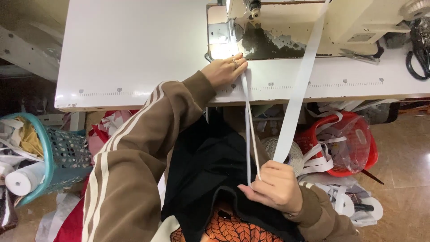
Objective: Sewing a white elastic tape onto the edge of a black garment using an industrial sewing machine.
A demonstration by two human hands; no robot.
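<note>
My left hand (223, 69) lies flat on the white sewing table (134, 54), fingers pressing a narrow white strip (247, 130) down just in front of the sewing machine (313, 22). The strip runs from the needle area over the table edge to my right hand (274, 186), which pinches it near my lap. A wider white tape (298, 89) rises diagonally from my right hand up across the machine. Black cloth (201, 175) lies on my lap below.
A teal basket (53, 157) with fabric and a white roll stands at the left. A red basket (354, 143) with white tape scraps sits under the table at the right. Black scissors (419, 54) lie at the table's right end. Tape rolls litter the floor.
</note>
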